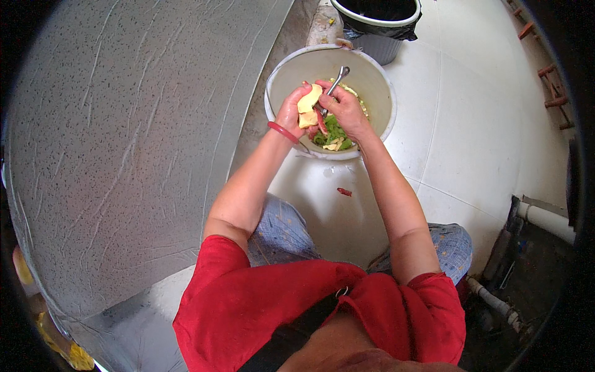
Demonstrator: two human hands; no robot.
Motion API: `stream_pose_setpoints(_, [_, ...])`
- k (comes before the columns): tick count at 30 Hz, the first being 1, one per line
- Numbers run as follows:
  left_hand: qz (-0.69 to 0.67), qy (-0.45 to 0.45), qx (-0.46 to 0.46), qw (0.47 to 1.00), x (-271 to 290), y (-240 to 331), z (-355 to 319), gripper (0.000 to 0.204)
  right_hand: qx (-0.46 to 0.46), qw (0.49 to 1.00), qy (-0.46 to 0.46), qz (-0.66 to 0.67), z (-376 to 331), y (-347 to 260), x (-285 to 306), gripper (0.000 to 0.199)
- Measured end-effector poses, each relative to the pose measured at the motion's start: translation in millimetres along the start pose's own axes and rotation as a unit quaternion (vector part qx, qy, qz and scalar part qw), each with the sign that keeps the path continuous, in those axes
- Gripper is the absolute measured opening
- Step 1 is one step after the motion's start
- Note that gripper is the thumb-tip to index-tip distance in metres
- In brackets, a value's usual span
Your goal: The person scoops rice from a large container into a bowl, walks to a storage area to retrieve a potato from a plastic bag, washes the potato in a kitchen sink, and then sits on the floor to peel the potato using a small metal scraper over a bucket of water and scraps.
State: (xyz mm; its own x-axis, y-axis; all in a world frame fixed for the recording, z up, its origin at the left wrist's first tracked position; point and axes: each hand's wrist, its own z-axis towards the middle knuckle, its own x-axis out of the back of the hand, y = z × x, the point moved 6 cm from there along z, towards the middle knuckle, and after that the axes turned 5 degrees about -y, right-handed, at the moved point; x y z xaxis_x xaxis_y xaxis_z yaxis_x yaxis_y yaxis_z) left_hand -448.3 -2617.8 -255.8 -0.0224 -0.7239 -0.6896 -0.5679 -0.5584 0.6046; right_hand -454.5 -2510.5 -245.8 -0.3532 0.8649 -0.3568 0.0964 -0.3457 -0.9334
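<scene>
My left hand (291,108), with a red bangle at the wrist, is closed around a pale yellow, peeled-looking root or fruit (308,99). In my right hand (348,111) is a metal peeler (338,79), its shiny handle sticking up past the fingers and its head mostly hidden. A red strip of peel (321,123) hangs between the two hands. Both hands are over a whitish round bucket (382,121). Inside it lie green scraps (334,130) and pale yellow peelings.
A dark-lined bin (379,43) stands just beyond the bucket. A red scrap (344,192) lies on the pale floor (434,149). On the left is a speckled grey surface under wrinkled clear film (118,136). White pipes (545,222) run at the lower right.
</scene>
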Motion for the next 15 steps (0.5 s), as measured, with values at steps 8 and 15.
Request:
stream_pose_setpoints(8, [0.018, -0.061, 0.039, 0.997, -17.6, 0.1, -13.2, 0.034, -0.038, 0.986, 0.067, 0.151, 3.8, 3.1, 15.2, 0.019])
stream_pose_setpoints(15, [0.04, -0.091, 0.071, 0.993, -23.2, 0.0, -22.6, 0.04, -0.054, 0.967, 0.082, 0.235, 0.0, 15.5, 44.7, 0.016])
